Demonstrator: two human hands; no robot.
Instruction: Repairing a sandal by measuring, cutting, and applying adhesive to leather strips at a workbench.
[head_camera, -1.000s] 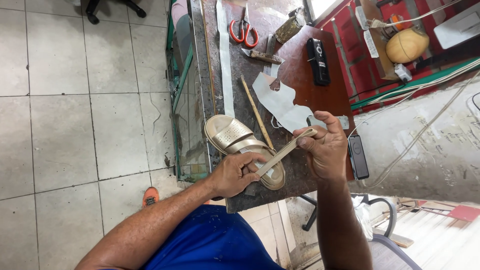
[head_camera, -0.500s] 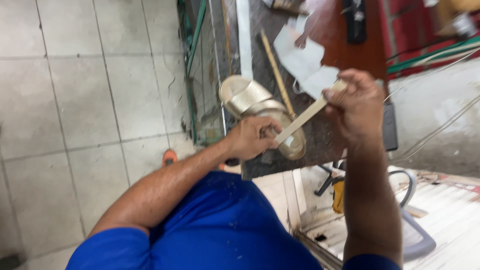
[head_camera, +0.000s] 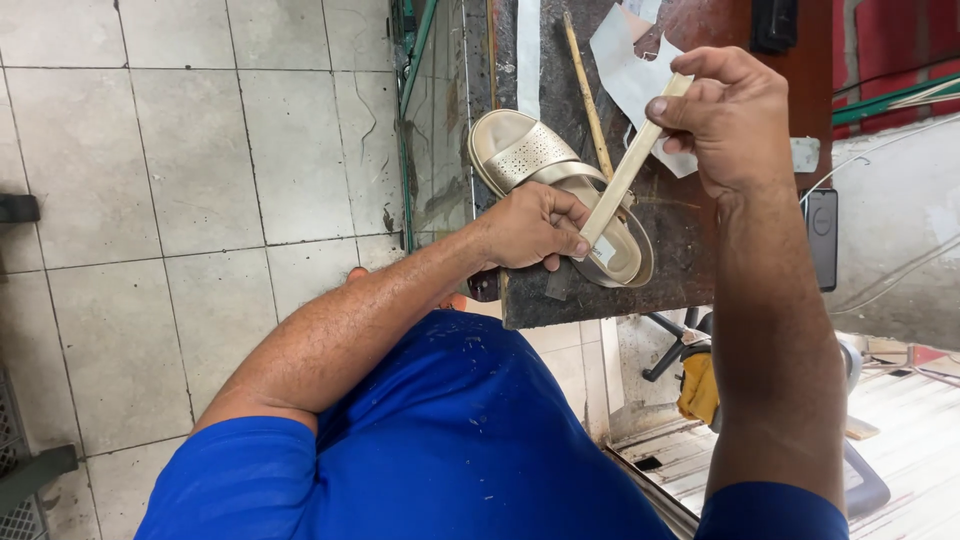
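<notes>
The thin, light, bendy beige strap strip (head_camera: 628, 165) is pinched at each end by left hand (head_camera: 530, 228) and right hand (head_camera: 728, 120), above the gold slide sandal (head_camera: 530, 155).

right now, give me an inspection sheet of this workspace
surface: dark, worn workbench, scuffed and stained.
job's things: gold sandal lying on the bench; pale gold strap stretched between both hands above it.
clutter: white paper cutouts, thin wooden stick, black device at the bench edge.
hands: left hand pinches the strap's lower end at the sandal; right hand grips its upper end.
cables: green and white cables along the red wall.
surroundings: grey tiled floor, green metal frame beside the bench.
</notes>
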